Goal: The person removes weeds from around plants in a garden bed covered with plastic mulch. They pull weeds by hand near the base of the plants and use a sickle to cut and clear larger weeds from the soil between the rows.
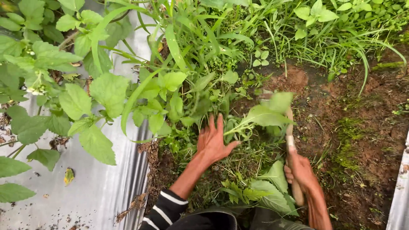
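L hand (211, 142) is reaching fwd into the weeds (187, 98), fingers (211, 124) spread apart & flat, palm down, pressing on low stems right at the soil edge; not clamped on anything I can make out. Thumb is pointing right toward a bent leaf (266, 115). Striped sleeve (164, 211) is showing at the bottom of frame.

R hand (301, 170) is gripping a wooden handle (291, 147), fingers wrapped tight round it. Handle is running up & slightly left from the fist, w/ its butt sticking out below the hand. Top end is going under the big leaf, so the tool head is hidden; can't tell what kind of tool.

Weeds are standing thick betw. the hands & across the upper left, broad toothed leaves mixed w/ grass blades. Cut greens (264, 191) are lying on the ground just beside the R wrist.

Bare soil (362, 127) is lying to the right, reddish-brown, w/ mossy patches. Silver plastic sheet (102, 187) is covering the ground on the left, its edge touching the weeds; another pale strip (400, 191) is showing at the far right edge.
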